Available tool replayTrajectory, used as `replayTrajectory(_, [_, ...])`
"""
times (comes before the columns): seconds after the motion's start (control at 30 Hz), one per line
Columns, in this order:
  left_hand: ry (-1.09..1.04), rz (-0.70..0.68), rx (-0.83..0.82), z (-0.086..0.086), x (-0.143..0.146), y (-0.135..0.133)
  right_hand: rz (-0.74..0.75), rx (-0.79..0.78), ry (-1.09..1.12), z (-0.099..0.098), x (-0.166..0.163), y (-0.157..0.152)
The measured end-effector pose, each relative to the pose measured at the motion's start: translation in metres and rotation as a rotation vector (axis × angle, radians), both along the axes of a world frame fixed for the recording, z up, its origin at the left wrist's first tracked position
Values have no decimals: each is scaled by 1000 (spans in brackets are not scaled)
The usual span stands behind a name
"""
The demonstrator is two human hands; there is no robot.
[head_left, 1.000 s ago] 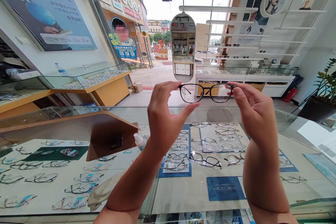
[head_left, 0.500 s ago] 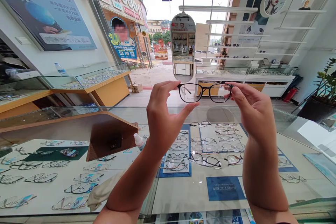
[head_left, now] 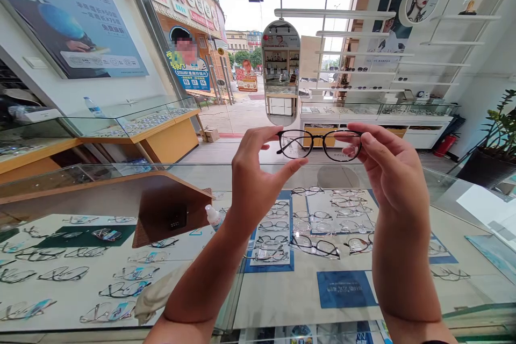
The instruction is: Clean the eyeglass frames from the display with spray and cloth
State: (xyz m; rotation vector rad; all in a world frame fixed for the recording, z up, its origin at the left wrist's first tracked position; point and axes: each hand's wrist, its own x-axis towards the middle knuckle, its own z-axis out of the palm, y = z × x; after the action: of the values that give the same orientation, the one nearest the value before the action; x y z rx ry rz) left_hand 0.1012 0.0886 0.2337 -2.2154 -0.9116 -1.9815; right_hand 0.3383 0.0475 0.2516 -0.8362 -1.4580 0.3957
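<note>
Holding a black eyeglass frame up above the counter here, head view. The frame is thin and glossy with two clear, rounded lenses, and it's roughly level. The right hand has its right end pinched between thumb and fingers, with some fingertips showing through that lens. The left hand is spread wide, thumb well apart from the index finger, fingertips at the upper left corner. Can't tell how firmly it grips.

Right below is a glass display case with a pale base and lots of glasses inside, too many overlapping to count properly. A blue-bordered panel in there carries at least four pairs, and one flat blue card with pale lettering lies nearer the front. The left section has more wire-thin and dark frames, some with bluish tags, plus one dark green mat. One crumpled beige cloth sits beside the left forearm, and one white-capped bottle is just behind it.

Farther back: one tall oval mirror, one white cabinet with a glass top and small items in rows, one red fire extinguisher, and a leafy plant in a dark pot.
</note>
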Motion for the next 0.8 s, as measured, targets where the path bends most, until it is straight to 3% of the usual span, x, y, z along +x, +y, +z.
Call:
replayTrajectory(0.17, [-50, -155, -249, -5, -4, 12, -28, -37, -34, -4, 2, 5])
replayTrajectory(0.23, [-64, -134, -286, -5, -6, 14, -29, -53, -26, -5, 3, 8])
replayTrajectory(0.43, [-24, 66, -179, 0, -4, 6, -51, -94, 7, -4, 1, 16])
replayTrajectory(0.8, [84, 174, -65, -1, -3, 1, -121, -102, -68, -8, 1, 20])
